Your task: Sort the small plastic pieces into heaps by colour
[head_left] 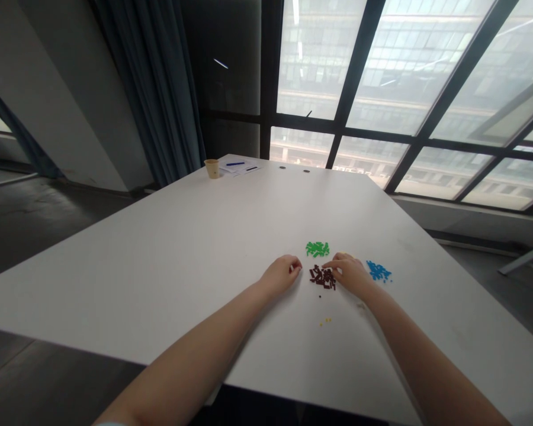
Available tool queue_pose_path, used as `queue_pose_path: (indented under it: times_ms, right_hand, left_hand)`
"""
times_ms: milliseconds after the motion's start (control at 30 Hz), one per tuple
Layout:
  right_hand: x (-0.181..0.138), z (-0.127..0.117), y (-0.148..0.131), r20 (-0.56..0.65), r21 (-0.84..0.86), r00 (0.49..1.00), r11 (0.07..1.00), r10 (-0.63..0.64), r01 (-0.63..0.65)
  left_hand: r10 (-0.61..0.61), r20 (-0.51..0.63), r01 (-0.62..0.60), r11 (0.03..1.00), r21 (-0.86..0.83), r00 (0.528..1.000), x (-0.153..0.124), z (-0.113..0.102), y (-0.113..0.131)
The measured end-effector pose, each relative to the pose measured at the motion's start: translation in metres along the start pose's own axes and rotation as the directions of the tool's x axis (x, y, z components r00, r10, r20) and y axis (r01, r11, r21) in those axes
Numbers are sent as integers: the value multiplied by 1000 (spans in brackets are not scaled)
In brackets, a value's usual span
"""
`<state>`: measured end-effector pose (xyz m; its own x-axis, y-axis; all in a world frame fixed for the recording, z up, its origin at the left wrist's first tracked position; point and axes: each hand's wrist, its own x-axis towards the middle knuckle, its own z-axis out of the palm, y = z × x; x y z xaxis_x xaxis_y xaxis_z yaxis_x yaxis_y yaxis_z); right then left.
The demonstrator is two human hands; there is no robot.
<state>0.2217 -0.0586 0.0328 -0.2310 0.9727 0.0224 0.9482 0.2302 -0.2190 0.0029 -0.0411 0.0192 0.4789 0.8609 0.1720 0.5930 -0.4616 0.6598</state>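
Note:
Small piles of tiny pieces lie on the white table (169,266): a green pile (317,249), a dark brown pile (322,277) and a blue pile (378,271). My left hand (282,274) rests on the table just left of the brown pile, fingers curled together in a pinch; whatever is in them is too small to make out. My right hand (350,274) lies at the right edge of the brown pile, its fingertips pinched together and touching the pieces. A few yellow bits (325,322) lie nearer to me, between my forearms.
A small tan cup (212,168) and papers with pens (240,167) sit at the table's far left corner. Two dark round spots (294,170) are at the far edge. Large windows stand behind; a curtain hangs at the left.

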Motion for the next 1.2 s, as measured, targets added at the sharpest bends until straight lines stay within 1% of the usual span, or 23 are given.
queue_pose_path:
  times_ms: [133,233,333,400,500,567,600,633,667,700,767,800,867,933,1033,1133,1200]
  right_hand:
    - [-1,-1,-4,21,-12,1000,1000,3,-3]
    - [2,1,-4,17,-38,1000,999,11,-10]
    - [5,5,1,-5,-40,1000,999,9,-9]
    - [6,7,8,-43,-12,999,1000,13,-14]
    - [5,5,17,-148,92,988,996,37,-24]
    - [0,1,17,-230,183,972,983,48,-5]
    - [-4,-1,14,-270,225,962,974,46,17]
    - [-8,-3,10,-313,259,949,965,43,42]
    - [-13,-4,4,-354,285,935,956,35,72]
    - [-17,-4,-4,-399,303,916,947,27,104]
    - [-24,-3,-19,-470,316,882,933,-4,172]
    - [-27,0,-26,-496,318,868,927,-15,198]
    - [-29,6,-36,-515,313,856,920,-45,236]
    - [-29,13,-40,-510,297,857,919,-78,260]
    - [-27,20,-41,-501,277,858,918,-113,283]
    - [-27,20,-42,-506,289,855,912,-112,290]
    - [-27,18,-45,-535,301,837,900,-114,315]
  left_hand:
    - [12,7,-12,1000,13,1000,0,1,0]
    - [2,7,-2,1000,15,1000,0,0,0]
    - [-12,8,12,1000,11,1000,0,-1,0]
    - [-15,8,15,1000,4,1000,0,-1,-1]
    - [-15,-1,15,1000,-22,1000,1,0,-2]
    - [-28,-5,27,996,-83,1000,1,1,-2]
    - [-48,10,49,989,-139,999,2,1,-1]
    - [-79,50,88,972,-216,996,2,1,1]
    - [-113,113,143,940,-309,987,2,1,4]
    - [-140,191,208,889,-408,972,1,0,7]
    - [-154,338,335,743,-580,928,-1,-1,15]
    - [-147,385,379,664,-644,911,-3,-2,18]
    - [-126,429,425,534,-730,894,-5,0,22]
    - [-123,441,446,451,-773,889,-6,5,20]
    - [-149,425,447,404,-798,893,-5,15,13]
    - [-183,391,431,420,-799,902,-3,21,7]
    - [-198,376,425,428,-798,905,-2,22,8]
